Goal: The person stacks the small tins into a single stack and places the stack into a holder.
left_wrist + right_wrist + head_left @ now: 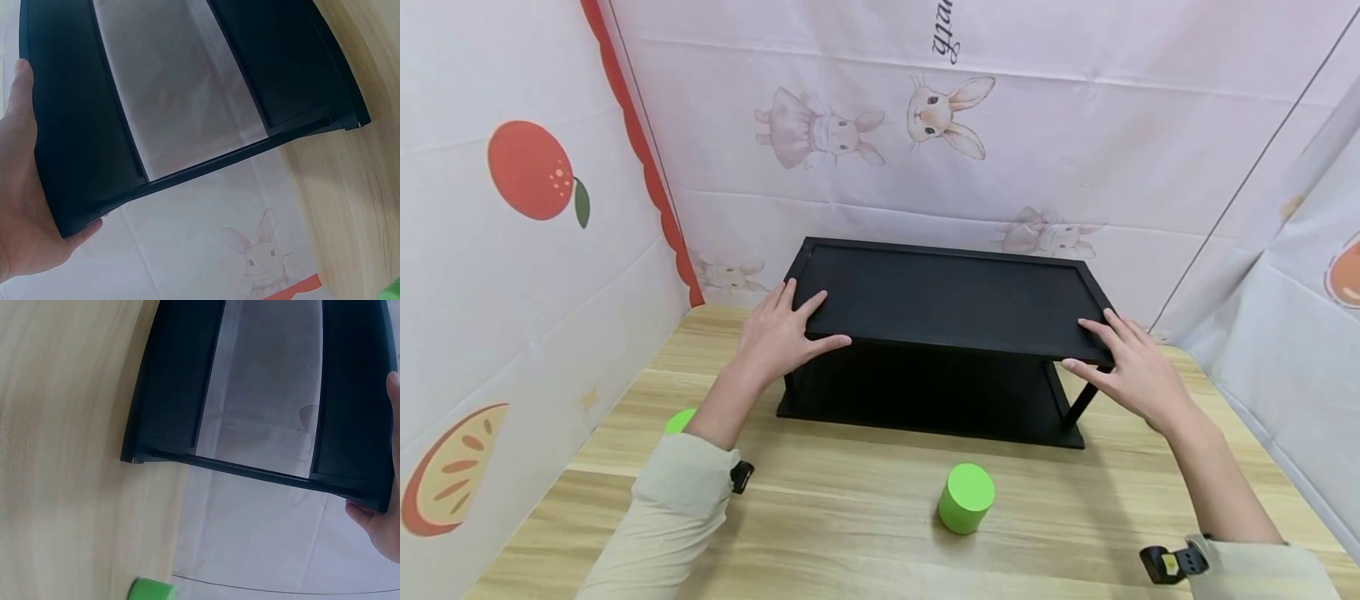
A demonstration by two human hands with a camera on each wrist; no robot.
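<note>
A black two-tier shelf point(940, 296) stands on the table, a post joining its boards at the right end. My left hand point(778, 333) rests on the top board's front left corner, fingers spread and thumb along the front edge. At the front right corner my right hand point(1138, 375) lies over the edge in the same manner, with its thumb at the front. From below, the left wrist view shows my left hand point(28, 187) beside the board's end. My right hand point(387, 487) shows likewise at the right end, one fingertip below the edge.
A green cylinder point(966, 498) stands on the wood-grain table point(850, 500) in front of the shelf. Another green piece point(679, 421) is partly hidden by my left arm. A green cylinder point(152, 590) also shows beyond the right end. Printed cloth walls point(880, 150) enclose the table.
</note>
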